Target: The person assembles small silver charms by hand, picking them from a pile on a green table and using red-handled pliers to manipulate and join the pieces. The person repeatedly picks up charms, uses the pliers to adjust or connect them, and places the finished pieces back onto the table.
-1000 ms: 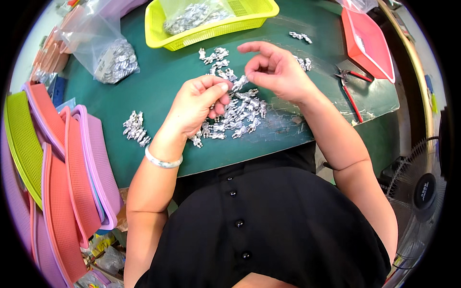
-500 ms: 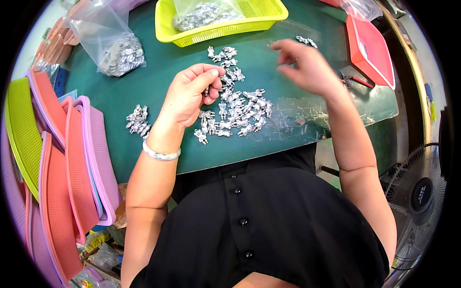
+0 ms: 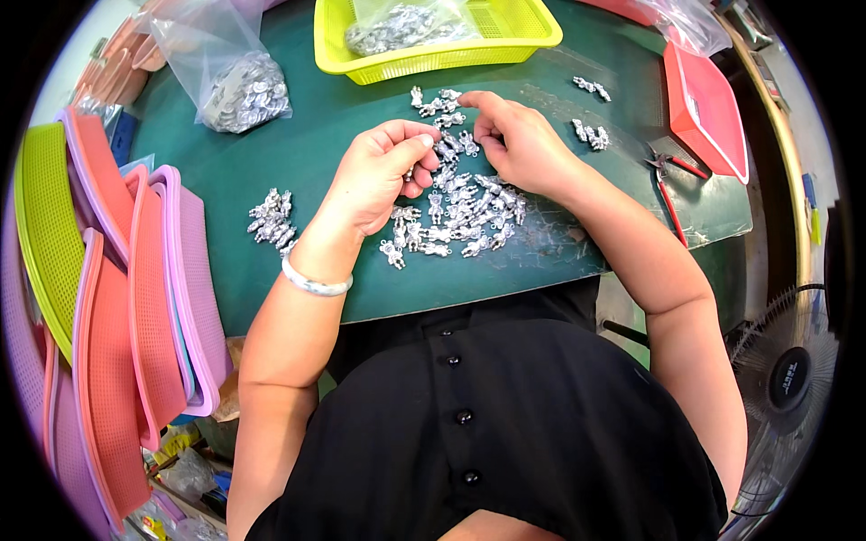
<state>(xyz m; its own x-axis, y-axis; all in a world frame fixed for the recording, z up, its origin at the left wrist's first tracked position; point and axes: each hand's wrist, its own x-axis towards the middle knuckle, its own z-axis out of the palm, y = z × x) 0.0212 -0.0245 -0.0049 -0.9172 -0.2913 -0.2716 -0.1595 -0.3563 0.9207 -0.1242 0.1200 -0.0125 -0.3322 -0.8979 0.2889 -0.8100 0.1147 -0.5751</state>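
Note:
Small silver bear-shaped metal charms (image 3: 474, 206) lie in a loose pile on the green tabletop. My left hand (image 3: 390, 162) is closed above the pile's left side, thumb pressed to the fingers, with a silver charm (image 3: 409, 172) partly showing between them. My right hand (image 3: 528, 149) has come to the pile's far end. Its index finger stretches out to a charm (image 3: 450, 96) there, apparently touching it, while the other fingers curl loosely below and seem to hold nothing. Smaller groups of charms lie to the left (image 3: 271, 219) and to the right (image 3: 591, 134).
A yellow-green basket (image 3: 442, 63) with bagged silver pieces stands at the far edge, a clear bag of silver parts (image 3: 245, 95) beside it. Red-handled pliers (image 3: 668, 185) and a pink-red tray (image 3: 708, 117) are at right. Stacked plastic baskets (image 3: 194, 279) crowd the left; a fan (image 3: 785, 379) stands lower right.
My right hand has moved left from the table's right side to the far end of the pile, uncovering charms at right. My left hand keeps its grip. The view has shifted slightly.

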